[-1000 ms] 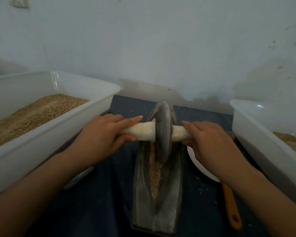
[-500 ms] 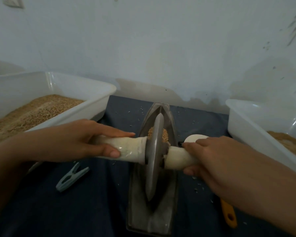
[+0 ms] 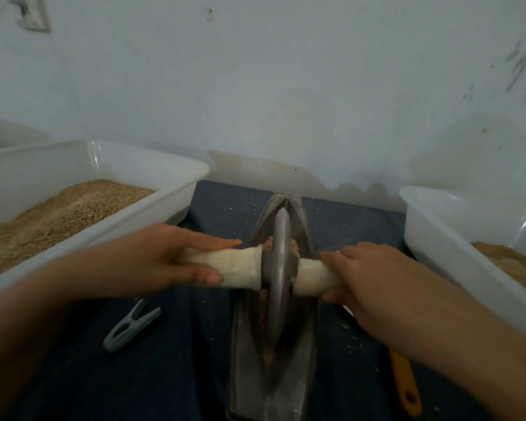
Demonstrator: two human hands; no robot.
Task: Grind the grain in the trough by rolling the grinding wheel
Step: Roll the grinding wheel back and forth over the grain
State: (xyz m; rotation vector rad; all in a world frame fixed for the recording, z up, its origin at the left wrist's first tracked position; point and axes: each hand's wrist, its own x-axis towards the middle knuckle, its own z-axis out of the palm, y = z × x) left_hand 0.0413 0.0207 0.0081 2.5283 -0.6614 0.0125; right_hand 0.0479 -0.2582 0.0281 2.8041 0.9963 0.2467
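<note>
A grey metal grinding wheel (image 3: 279,268) stands upright in the middle of a boat-shaped metal trough (image 3: 304,375) on the dark blue cloth. A pale wrapped axle (image 3: 240,267) runs through the wheel on both sides. My left hand (image 3: 164,259) grips the left end of the axle, thumb underneath. The right end is held by my right hand (image 3: 368,275). Brown grain (image 3: 293,246) shows in the trough just behind the wheel and in a thin line in front of it.
A white tub (image 3: 152,165) of grain stands at the left, another white tub (image 3: 431,238) at the right. A grey clothes peg (image 3: 131,328) lies left of the trough. An orange handle (image 3: 404,384) lies at the right. The wall is close behind.
The wheel rolled from the far end of the trough toward me, then back a little toward the middle. Both hands moved with the axle.
</note>
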